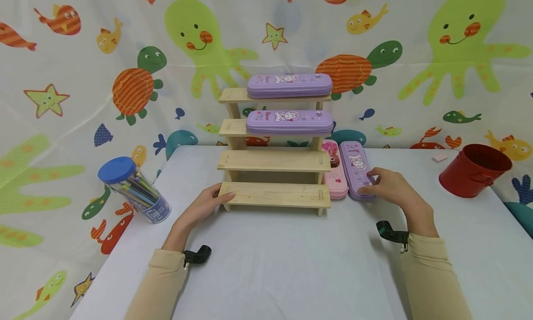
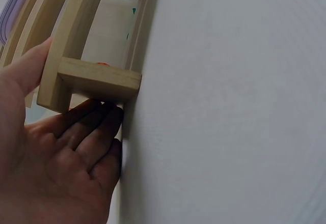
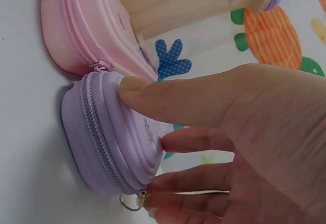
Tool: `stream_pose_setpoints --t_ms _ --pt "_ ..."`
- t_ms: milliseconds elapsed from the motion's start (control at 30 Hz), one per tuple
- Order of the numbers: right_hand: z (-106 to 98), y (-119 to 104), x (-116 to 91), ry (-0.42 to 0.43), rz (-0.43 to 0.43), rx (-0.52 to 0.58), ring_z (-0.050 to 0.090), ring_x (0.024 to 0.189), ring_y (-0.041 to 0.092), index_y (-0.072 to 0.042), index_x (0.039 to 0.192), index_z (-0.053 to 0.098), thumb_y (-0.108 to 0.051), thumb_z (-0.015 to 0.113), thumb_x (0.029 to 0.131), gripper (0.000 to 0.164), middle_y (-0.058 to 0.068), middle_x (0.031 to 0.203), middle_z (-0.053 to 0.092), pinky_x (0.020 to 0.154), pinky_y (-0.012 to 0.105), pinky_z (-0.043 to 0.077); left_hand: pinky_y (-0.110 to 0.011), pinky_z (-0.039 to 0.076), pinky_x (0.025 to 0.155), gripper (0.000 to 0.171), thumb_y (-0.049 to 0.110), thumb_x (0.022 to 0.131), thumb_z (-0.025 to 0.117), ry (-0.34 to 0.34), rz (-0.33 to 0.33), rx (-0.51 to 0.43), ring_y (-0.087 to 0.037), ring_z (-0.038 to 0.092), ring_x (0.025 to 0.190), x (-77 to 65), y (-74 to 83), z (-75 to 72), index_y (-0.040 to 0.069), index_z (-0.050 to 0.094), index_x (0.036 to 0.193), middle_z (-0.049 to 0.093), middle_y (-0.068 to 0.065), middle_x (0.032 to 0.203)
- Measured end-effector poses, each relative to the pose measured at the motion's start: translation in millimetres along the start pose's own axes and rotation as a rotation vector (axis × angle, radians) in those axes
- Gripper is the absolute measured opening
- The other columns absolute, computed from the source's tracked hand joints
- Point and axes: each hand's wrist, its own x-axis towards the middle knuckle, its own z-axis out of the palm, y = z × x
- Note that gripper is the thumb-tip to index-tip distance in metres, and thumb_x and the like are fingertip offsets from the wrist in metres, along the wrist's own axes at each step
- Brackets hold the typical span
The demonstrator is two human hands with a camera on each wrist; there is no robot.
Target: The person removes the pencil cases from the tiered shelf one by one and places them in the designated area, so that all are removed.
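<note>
A four-tier wooden display rack (image 1: pixel 275 195) stands in the middle of the white table. My left hand (image 1: pixel 207 206) holds the left end of its lowest shelf, thumb on top and fingers against the end (image 2: pixel 91 137). One purple pencil case (image 1: pixel 289 86) lies on the top shelf, and a second purple pencil case (image 1: pixel 289 121) on the tier below. Right of the rack, a third purple pencil case (image 1: pixel 356 165) lies beside a pink pencil case (image 1: pixel 336 179). My right hand (image 1: pixel 393 186) grips that third case, thumb on its lid and fingertips along its right side (image 3: pixel 107 132).
A clear tub of pens with a blue lid (image 1: pixel 135 189) leans at the left table edge. To the right is a tilted red metal bucket (image 1: pixel 474 170), with a small pink piece (image 1: pixel 439 158) behind it. A sea-animal curtain (image 1: pixel 266 47) hangs behind the table.
</note>
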Motion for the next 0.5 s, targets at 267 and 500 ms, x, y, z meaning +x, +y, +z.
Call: stream_pose_setpoints --t_ms 267,500 --pt "0.9 -11.0 1.4 0.103 -0.065 -0.078 0.053 0.115 0.045 0.004 0.135 0.054 -0.044 0.071 0.086 0.071 0.031 0.130 0.056 0.094 0.062 0.048 -0.056 0.027 0.120 0.077 0.054 0.095 0.060 0.004 0.005 0.001 -0.033 0.034 0.147 -1.3 1.0 -1.5 0.008 0.037 0.152 0.044 -0.015 0.154" --pt "-2.4 -26.4 -1.7 0.193 -0.121 -0.071 0.045 0.126 0.049 -0.001 0.141 0.050 -0.045 0.069 0.089 0.070 0.031 0.140 0.050 0.100 0.068 0.042 -0.055 0.028 0.120 0.077 0.053 0.094 0.061 0.002 -0.002 -0.002 -0.033 0.035 0.147 -0.3 2.1 0.5 0.008 0.038 0.152 0.044 -0.015 0.154"
